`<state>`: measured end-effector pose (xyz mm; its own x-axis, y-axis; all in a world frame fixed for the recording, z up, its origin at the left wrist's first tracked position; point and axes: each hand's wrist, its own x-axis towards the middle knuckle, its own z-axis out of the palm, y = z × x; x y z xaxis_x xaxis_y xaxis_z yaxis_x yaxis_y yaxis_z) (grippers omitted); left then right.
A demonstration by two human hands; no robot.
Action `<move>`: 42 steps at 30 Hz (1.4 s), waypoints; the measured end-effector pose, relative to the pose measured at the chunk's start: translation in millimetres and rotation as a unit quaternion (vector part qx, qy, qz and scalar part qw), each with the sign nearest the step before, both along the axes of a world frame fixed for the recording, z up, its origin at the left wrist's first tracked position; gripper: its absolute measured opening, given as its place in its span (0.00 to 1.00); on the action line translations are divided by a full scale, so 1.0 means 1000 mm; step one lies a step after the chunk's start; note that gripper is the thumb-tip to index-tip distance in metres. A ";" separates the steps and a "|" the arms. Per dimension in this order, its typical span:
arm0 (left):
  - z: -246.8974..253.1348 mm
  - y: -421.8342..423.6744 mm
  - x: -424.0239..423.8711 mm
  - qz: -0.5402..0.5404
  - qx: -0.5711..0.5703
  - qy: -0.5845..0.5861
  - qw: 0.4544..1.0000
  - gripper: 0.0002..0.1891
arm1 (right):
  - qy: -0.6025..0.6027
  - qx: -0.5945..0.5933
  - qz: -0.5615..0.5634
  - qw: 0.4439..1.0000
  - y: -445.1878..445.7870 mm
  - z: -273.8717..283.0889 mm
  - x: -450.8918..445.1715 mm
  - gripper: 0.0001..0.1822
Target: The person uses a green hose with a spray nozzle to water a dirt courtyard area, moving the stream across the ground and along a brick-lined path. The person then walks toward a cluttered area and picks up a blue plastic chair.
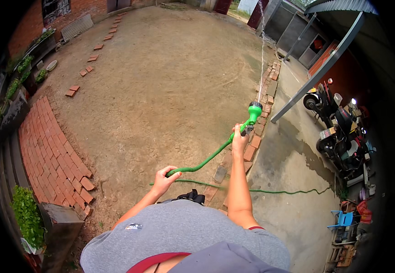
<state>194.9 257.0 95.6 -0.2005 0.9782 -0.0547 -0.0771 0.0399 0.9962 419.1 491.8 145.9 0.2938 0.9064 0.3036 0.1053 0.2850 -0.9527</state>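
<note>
My right hand (240, 141) grips the handle of a green spray nozzle (254, 114) with a black front ring. A thin water jet (262, 61) shoots from it towards the far end of the yard. From the nozzle's base a green garden hose (214, 155) curves down to my left hand (165, 179), which is closed around it near my waist. Behind that hand the hose shows again, lying across the ground and the concrete strip (286, 208) to the right. The stretch near my body is partly hidden.
Bare earth (156, 85) spreads ahead, edged by a brick border (252, 152) on the right. A slanting metal post (320, 68) and parked scooters (341, 133) stand beyond it. A blue chair (344, 218) sits lower right. Brick paving (52, 153) and a potted plant (28, 218) are left.
</note>
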 end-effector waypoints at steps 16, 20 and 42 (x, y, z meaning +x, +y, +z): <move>-0.003 0.000 -0.001 0.009 -0.008 -0.006 1.000 0.08 | 0.015 -0.022 0.040 0.999 -0.013 -0.003 -0.002 0.10; -0.006 0.002 -0.001 0.013 0.001 0.001 1.000 0.09 | 0.037 -0.008 0.087 0.995 -0.014 0.001 -0.016 0.08; -0.003 -0.007 -0.007 0.058 0.007 0.003 0.998 0.09 | 0.047 0.017 0.140 0.989 -0.001 0.020 -0.060 0.07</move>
<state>187.9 250.0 93.0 -0.3135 0.9488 -0.0386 -0.0734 0.0163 0.9972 358.9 490.3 165.9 0.0606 0.9463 0.3177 -0.0710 0.3216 -0.9442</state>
